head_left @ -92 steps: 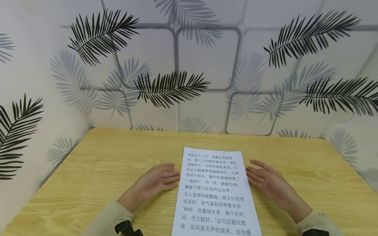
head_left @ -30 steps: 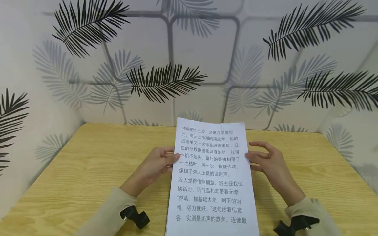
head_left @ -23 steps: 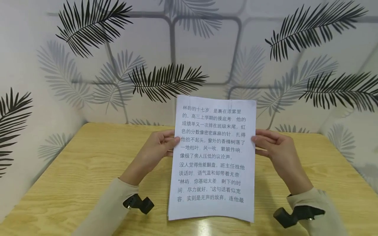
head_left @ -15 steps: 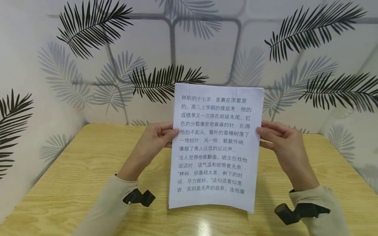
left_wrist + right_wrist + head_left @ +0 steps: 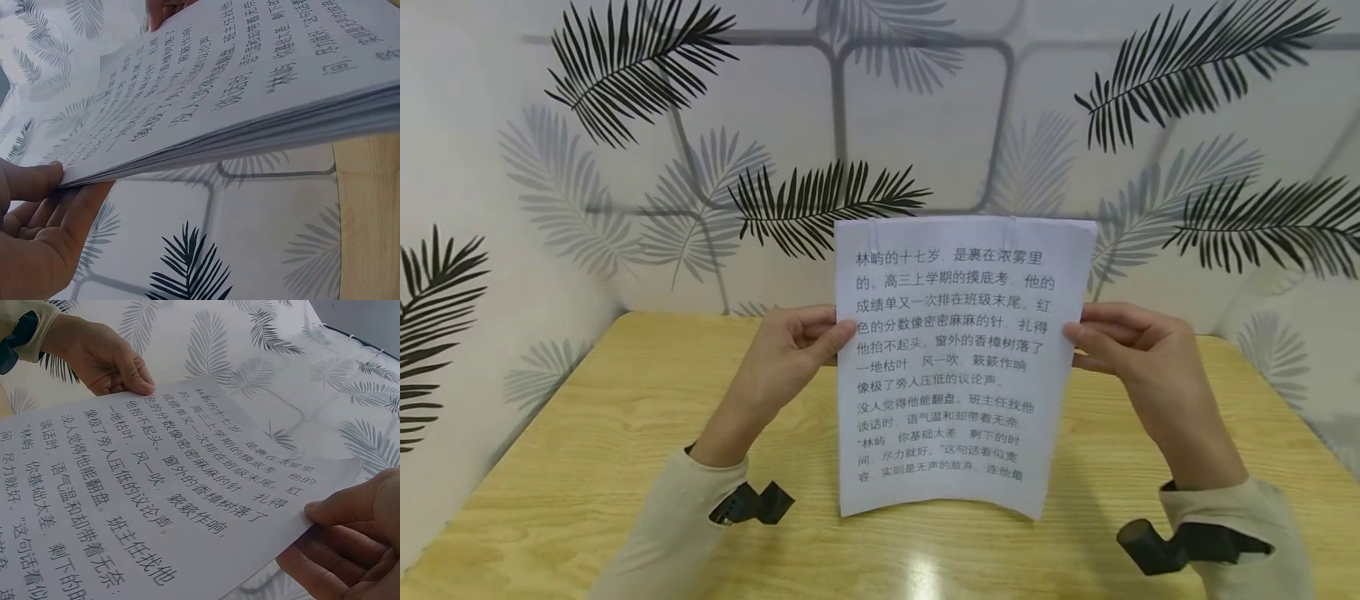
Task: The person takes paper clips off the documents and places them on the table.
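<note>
Held up above the table is a stack of printed paper (image 5: 955, 367), white with black Chinese text facing me; its lower edge bows. My left hand (image 5: 786, 358) pinches its left edge, thumb in front and fingers behind. On the opposite edge my right hand (image 5: 1157, 375) grips the same way. Several layered sheets (image 5: 250, 140) show along the side in the left wrist view. Two faint clip-like marks sit at the top edge in the head view; what they are I cannot tell. From the right wrist, both thumbs lie on the top page (image 5: 156, 487).
A light wood-grain table (image 5: 625, 433) spreads beneath the hands. Behind and beside it hangs a pale backdrop (image 5: 917, 125) with dark and grey leaf prints. Black wrist cameras (image 5: 752, 504) are strapped over the beige sleeves (image 5: 677, 517).
The hands moved from lying open beside the paper stack to gripping its edges. They raised it off the table and tipped it upright. Lately its top tilts toward me and looks wider.
</note>
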A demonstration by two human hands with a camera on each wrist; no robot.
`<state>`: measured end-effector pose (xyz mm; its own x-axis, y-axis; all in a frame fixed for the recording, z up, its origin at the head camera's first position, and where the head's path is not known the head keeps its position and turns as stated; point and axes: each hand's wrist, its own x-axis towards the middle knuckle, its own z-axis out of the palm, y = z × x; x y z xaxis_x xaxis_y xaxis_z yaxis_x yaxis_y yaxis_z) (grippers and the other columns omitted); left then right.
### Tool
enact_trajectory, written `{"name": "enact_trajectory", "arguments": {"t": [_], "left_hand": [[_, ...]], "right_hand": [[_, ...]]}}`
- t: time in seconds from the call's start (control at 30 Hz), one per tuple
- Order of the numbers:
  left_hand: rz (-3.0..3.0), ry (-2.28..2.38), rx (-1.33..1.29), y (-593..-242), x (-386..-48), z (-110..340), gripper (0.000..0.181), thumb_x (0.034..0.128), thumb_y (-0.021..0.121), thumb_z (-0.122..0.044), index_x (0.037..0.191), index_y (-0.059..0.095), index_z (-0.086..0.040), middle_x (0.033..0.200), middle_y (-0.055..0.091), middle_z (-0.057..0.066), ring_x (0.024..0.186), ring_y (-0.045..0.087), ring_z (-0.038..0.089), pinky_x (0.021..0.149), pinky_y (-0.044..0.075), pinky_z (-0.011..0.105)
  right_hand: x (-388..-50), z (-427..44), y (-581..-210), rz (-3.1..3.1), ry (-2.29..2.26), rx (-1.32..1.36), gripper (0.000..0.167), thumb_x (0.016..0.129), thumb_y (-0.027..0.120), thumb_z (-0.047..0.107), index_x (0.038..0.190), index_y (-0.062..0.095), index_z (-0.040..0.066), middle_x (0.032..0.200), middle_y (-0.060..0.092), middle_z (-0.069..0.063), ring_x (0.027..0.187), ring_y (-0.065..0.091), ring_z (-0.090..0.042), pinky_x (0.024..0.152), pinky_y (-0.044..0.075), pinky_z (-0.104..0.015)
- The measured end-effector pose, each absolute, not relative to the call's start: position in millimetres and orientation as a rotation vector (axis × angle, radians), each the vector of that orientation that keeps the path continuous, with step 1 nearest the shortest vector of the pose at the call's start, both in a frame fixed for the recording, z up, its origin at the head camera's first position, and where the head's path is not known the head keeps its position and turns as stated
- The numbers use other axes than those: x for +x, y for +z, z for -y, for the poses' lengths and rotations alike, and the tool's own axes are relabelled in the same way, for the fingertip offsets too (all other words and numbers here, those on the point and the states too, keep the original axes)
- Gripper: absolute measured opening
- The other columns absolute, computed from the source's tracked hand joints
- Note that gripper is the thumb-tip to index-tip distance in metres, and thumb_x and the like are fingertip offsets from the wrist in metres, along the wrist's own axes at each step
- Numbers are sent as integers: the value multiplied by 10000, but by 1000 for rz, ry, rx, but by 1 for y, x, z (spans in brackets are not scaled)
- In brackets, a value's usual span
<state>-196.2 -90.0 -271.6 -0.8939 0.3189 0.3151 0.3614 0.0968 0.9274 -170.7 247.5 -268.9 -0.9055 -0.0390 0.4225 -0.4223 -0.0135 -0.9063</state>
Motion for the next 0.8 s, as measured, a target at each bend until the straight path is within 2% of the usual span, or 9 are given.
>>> {"name": "enact_trajectory", "arguments": {"t": [0.53,0.67,0.8], "left_hand": [[2169,-1855,-766,-262,-178,87,182,934,605,5,1075,677,94,919,721,201,732,723,235,658,608,346],[2148,-1858,-776,-262,-177,86,168,927,603,25,1056,679,103,904,719,209,713,722,228,634,607,349],[2136,-1853,-777,-263,-176,88,167,928,598,33,1056,680,103,901,720,207,712,721,221,635,607,349]], "right_hand": [[-155,-251,-253,2076,1835,459,171,849,687,-73,1001,717,-2,875,749,-19,713,713,-128,671,582,-214],[-152,-246,-247,2047,1776,457,218,848,688,-72,1057,693,-12,884,746,-14,710,708,-120,683,573,-186],[-150,-232,-235,1902,1637,451,298,831,689,-96,1124,656,-48,961,713,-51,804,675,-135,721,560,-158]]}}
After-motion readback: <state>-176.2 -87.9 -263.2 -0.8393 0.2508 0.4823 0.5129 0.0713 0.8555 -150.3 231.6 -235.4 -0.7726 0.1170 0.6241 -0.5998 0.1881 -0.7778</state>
